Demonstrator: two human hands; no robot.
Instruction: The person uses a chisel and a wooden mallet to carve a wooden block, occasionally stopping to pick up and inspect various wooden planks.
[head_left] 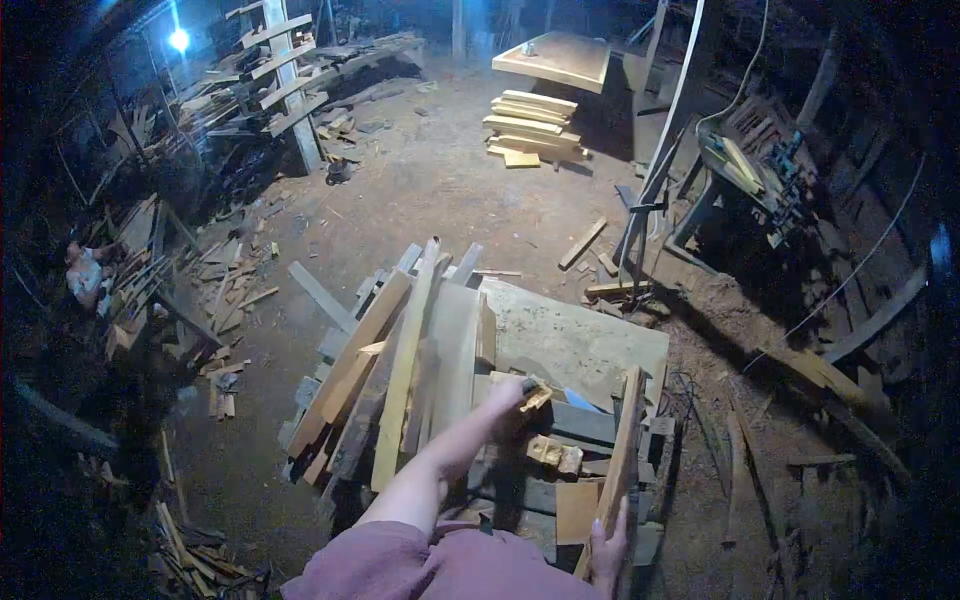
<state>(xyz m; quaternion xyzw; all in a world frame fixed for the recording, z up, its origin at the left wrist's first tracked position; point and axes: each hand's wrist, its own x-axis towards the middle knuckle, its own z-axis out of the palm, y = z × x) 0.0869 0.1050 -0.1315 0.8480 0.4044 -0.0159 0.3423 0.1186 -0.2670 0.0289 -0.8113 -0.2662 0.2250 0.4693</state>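
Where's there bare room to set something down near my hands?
The pale sheet is mostly bare, though speckled, between the narrow board at its left and the plank in your right hand. Beyond it, open floor reaches the stacked boards. Crowded around your left hand: wooden blocks nearer you, long planks leftward.

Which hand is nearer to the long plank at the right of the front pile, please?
Right: the right hand holds the long plank near its closer end; the left hand is apart, to the plank's left.
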